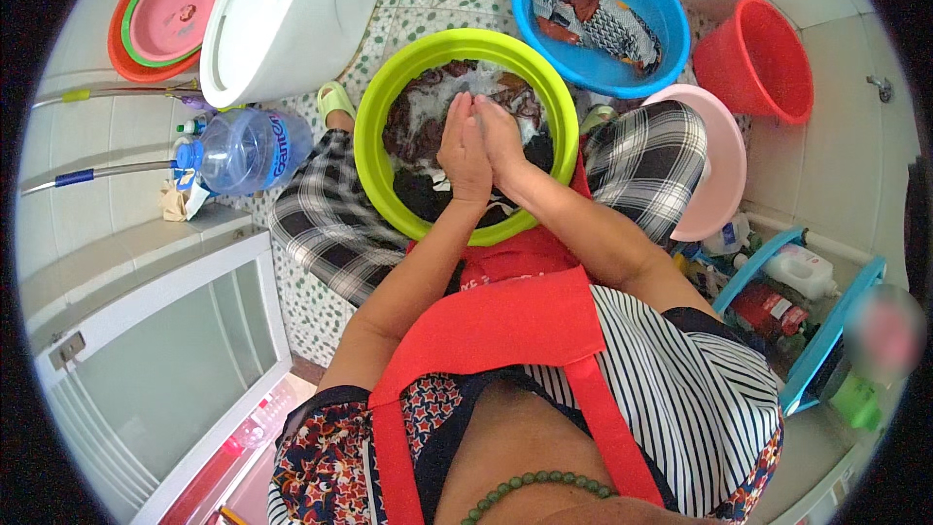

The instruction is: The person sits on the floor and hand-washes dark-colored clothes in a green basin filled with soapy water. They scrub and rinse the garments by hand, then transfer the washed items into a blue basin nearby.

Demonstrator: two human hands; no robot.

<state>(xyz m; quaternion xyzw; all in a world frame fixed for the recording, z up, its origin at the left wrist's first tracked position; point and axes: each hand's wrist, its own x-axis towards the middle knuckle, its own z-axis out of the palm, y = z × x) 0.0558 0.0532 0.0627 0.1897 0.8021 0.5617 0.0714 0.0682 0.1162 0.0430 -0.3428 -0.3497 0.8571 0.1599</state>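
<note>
A lime-green basin (368,126) stands between my knees, with dark wet clothes (413,122) and whitish suds (418,87) in it. Above the clothes, my left hand (464,157) and my right hand (500,139) are pressed together, palm against palm. The fingers of both are held close and point away from me. Whatever may lie between the palms is hidden. Both hands are over the basin's middle, and my wrists pass above its near rim.
Beyond it on the right is a blue basin (525,19) of wet patterned cloth, beside a red bucket (743,63) and a pale pink basin (727,160). A white toilet (292,24), stacked basins (175,15) and a large clear bottle (248,151) are at left. Bottles fill a blue rack (763,272).
</note>
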